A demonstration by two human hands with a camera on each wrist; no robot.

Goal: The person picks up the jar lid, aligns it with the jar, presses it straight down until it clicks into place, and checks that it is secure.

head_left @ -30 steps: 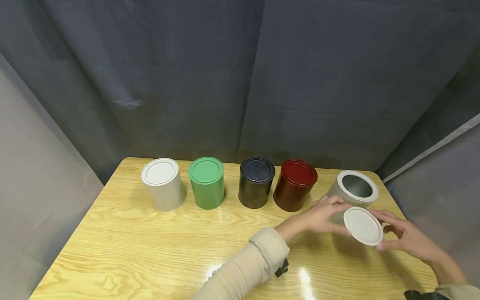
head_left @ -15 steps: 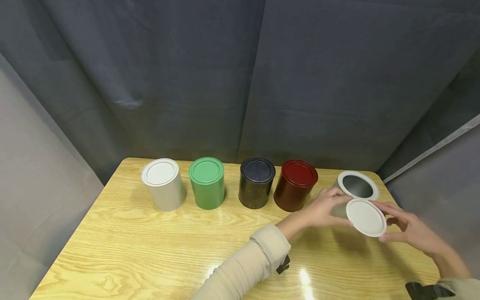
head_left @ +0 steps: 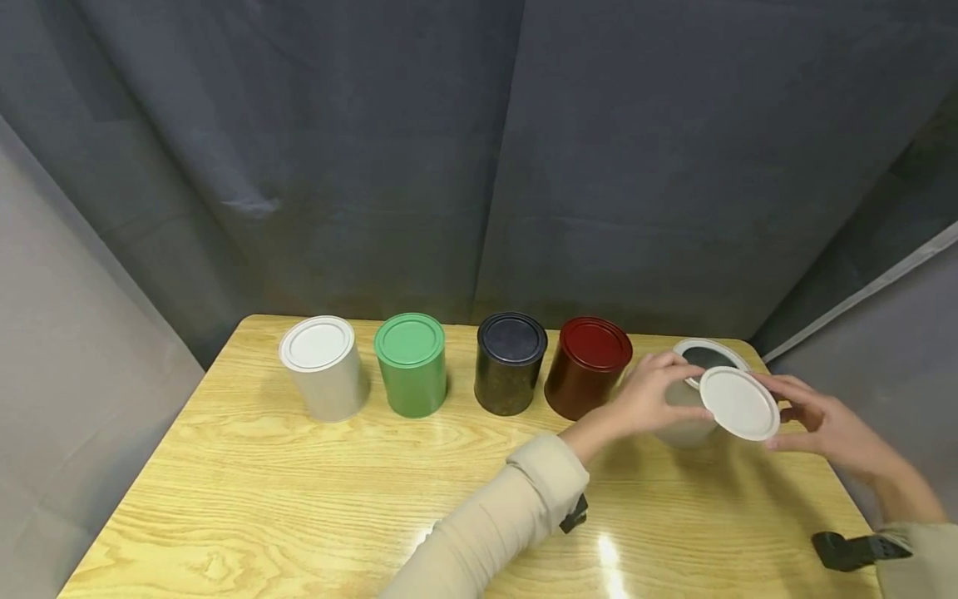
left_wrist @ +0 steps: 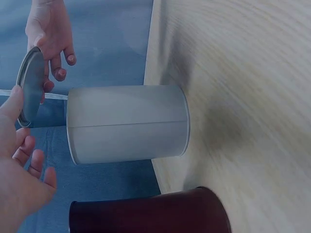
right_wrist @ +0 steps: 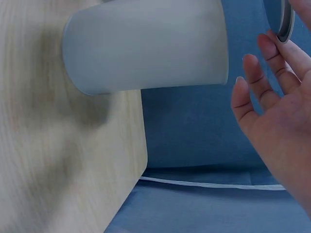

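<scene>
A round white lid (head_left: 739, 403) is held tilted between both hands, in front of the top of an uncovered white can (head_left: 683, 420). My left hand (head_left: 649, 396) pinches the lid's left edge between thumb and fingers. On the opposite edge, my right hand (head_left: 827, 426) grips it the same way. The left wrist view shows the lid (left_wrist: 32, 87) edge-on, apart from the upright can's rim (left_wrist: 71, 127). In the right wrist view only part of the lid (right_wrist: 287, 22) shows, and the lower fingers (right_wrist: 262, 90) are spread beneath it.
Left of the uncovered can stand a dark red can (head_left: 591, 370), a black can (head_left: 511, 366), a green can (head_left: 413, 366) and another white can (head_left: 325, 370), all lidded. They line the back of the wooden table (head_left: 299, 499). Grey curtains (head_left: 374, 166) surround it.
Both hands have carried the lid upward and slightly right in the head view, so that it now overlaps the uncovered can's opening. The row of lidded cans has not moved.
</scene>
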